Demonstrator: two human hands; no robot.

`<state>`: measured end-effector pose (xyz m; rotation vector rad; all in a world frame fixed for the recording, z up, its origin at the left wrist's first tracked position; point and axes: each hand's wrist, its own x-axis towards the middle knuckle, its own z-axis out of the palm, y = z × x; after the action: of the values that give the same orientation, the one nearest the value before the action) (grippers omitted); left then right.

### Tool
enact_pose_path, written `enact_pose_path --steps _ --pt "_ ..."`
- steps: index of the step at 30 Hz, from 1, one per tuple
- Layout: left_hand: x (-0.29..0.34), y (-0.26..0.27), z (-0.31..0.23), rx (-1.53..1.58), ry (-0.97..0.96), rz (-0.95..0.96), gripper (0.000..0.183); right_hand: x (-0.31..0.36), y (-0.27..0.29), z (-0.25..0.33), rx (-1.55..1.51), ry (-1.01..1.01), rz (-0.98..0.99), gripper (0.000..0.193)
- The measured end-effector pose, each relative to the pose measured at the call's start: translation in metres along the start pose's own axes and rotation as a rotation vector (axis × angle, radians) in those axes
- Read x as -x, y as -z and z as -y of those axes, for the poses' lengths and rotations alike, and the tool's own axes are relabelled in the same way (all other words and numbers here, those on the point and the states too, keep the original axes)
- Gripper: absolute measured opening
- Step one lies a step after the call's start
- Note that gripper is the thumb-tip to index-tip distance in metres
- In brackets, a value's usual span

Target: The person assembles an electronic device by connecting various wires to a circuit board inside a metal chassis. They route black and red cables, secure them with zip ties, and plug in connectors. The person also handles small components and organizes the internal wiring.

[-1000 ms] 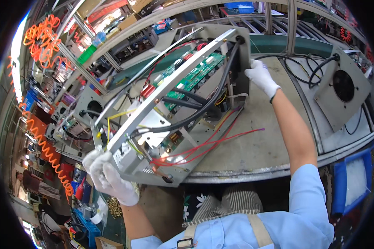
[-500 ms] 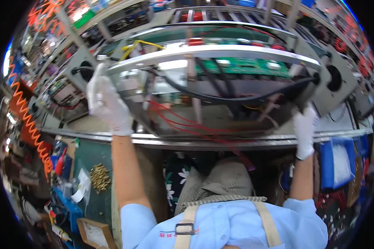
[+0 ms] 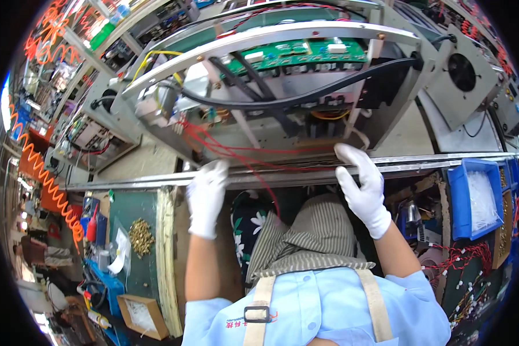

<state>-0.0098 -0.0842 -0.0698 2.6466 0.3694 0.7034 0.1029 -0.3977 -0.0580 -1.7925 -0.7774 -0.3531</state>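
A large open metal chassis (image 3: 282, 132) lies on the workbench, with a green circuit board (image 3: 305, 55), thick black cables (image 3: 305, 98) and thin red wires (image 3: 230, 153) inside. Both my hands wear white gloves. My left hand (image 3: 206, 196) rests at the chassis's near edge by the red wires, fingers together. My right hand (image 3: 360, 184) touches the near lower edge of the chassis, fingers spread and curled on the rim. Whether either hand truly grips the frame is unclear.
A grey panel with a round fan (image 3: 464, 72) lies at the right. A blue bin (image 3: 473, 196) of small clear parts hangs below the bench edge (image 3: 444, 161). An orange coiled hose (image 3: 46, 184) hangs at the left, near a green mat with brass screws (image 3: 139, 236).
The chassis has turned and come down toward me on the bench. My left hand dropped from its upper left corner to the near edge; my right hand moved inward along that edge.
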Motion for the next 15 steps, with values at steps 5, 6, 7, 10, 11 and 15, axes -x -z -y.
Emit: enact_pose_path --steps 5,6,7,10,11,15 --pt "-0.021 -0.053 0.012 0.683 0.306 0.081 0.029 -0.028 -0.069 0.015 0.068 0.222 0.032 0.070" --pt "-0.026 -0.057 0.007 0.928 0.503 0.064 0.030 -0.027 -0.081 0.013 0.099 0.250 0.027 0.070" --pt "-0.028 -0.052 -0.003 1.247 0.696 0.038 0.029 -0.027 -0.091 0.013 0.132 0.274 0.027 0.070" --pt "-0.017 -0.015 -0.029 1.070 0.408 0.149 0.020 -0.028 -0.114 0.018 0.226 0.280 0.218 0.076" --pt "-0.010 0.003 -0.029 0.826 0.188 0.234 0.018 -0.026 -0.123 0.011 0.263 0.308 0.237 0.079" --pt "0.034 0.047 0.000 1.196 0.365 0.392 0.019 -0.034 -0.133 0.018 0.344 0.205 0.336 0.092"
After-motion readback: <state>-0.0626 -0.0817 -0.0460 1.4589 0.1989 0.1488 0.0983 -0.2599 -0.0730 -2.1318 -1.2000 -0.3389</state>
